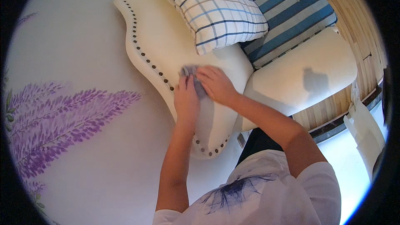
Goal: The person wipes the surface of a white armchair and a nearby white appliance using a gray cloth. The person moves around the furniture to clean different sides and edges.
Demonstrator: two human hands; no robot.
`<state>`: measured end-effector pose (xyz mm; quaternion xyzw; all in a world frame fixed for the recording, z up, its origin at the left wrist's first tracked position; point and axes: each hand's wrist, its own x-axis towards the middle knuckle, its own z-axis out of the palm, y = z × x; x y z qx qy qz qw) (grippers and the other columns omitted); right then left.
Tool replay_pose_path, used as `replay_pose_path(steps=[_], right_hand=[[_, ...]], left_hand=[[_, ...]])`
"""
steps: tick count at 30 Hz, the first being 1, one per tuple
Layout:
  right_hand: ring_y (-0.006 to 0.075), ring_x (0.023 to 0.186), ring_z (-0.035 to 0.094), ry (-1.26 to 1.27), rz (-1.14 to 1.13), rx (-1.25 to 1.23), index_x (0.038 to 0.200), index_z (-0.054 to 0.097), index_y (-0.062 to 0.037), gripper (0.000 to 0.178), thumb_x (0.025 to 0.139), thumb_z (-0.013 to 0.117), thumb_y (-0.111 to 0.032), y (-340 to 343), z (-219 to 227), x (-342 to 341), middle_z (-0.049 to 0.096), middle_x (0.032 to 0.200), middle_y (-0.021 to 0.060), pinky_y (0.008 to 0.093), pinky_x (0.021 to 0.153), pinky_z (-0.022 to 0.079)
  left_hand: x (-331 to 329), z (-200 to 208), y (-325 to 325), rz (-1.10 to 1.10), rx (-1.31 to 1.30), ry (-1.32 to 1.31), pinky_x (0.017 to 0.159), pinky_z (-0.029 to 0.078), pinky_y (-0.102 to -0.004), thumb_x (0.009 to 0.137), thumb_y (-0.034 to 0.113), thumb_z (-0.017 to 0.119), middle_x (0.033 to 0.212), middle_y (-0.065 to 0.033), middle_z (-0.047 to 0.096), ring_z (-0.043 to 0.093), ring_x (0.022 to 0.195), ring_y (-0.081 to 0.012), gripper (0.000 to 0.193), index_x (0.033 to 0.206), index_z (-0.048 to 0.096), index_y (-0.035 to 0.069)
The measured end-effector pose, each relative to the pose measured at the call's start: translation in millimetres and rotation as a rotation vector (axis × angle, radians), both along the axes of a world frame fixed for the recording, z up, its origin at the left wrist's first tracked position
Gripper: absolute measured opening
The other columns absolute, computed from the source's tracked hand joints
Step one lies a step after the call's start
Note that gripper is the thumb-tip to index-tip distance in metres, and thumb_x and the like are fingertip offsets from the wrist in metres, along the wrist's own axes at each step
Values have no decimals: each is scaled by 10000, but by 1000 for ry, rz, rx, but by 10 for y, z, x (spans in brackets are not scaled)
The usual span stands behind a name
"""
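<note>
A grey cloth (190,70) lies bunched against the cream backrest (154,29) of a sofa, close to its curved edge of dark studs. With its fingers closed, my left hand (186,100) grips the cloth's near side. My right hand (217,84) is beside it, its fingers bent over the cloth's right part and slightly blurred. Part of the cloth is hidden beneath both hands. Just beyond them, a checked cushion (225,10) in white and blue leans on the backrest.
A seat striped in blue and grey (287,8) adjoins the cream armrest (304,75) on the right. Wooden flooring (354,8) runs past the sofa. To the left stands a pale wall (83,41) painted with purple flowers (71,121).
</note>
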<state>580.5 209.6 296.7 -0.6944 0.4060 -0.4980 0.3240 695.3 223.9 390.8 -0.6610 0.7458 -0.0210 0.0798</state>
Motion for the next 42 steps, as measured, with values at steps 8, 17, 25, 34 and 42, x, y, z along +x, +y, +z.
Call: replay_pose_path(steps=[8, 17, 25, 34, 42], right_hand=[[311, 1305, 351, 62, 152, 62, 1216, 535, -2, 435, 798, 548, -122, 862, 23, -53, 448, 1349, 120, 459, 1092, 261], [274, 1322, 328, 136, 89, -123, 1169, 584, -50, 339, 850, 514, -142, -534, 188, 510, 482, 1322, 81, 439, 1113, 229], [315, 1273, 371, 159, 239, -99, 1158, 568, 4, 365, 815, 534, -117, -60, 202, 184, 488, 1285, 131, 448, 1104, 238], [328, 1325, 331, 46, 236, 33, 1267, 489, -9, 473, 801, 526, -77, 1285, -67, -176, 394, 1400, 136, 487, 1103, 246], [312, 1267, 384, 145, -71, 62, 1198, 551, -36, 380, 828, 514, -113, 383, -82, -62, 443, 1338, 112, 466, 1049, 273]], left_hand=[[-87, 169, 904, 77, 65, -69, 930, 400, -449, 852, 63, 480, 1271, -158, 472, 471, 1121, -370, 353, 1198, 503, -6], [354, -74, -244, 61, -225, 10, 976, 375, -449, 834, 57, 513, 1268, -210, 472, 455, 1128, -387, 409, 1232, 483, -29], [231, 105, 233, 151, -41, 198, 961, 395, -450, 740, -33, 550, 1238, -220, 490, 474, 1102, -393, 473, 1208, 494, 8], [-270, 100, 1458, 38, 108, 1, 920, 400, -451, 782, 44, 540, 1174, -199, 488, 477, 1048, -375, 477, 1253, 486, -13], [-233, -124, 398, -59, -13, 21, 914, 390, -450, 837, 98, 507, 1229, -177, 467, 462, 1069, -363, 446, 1277, 479, 27]])
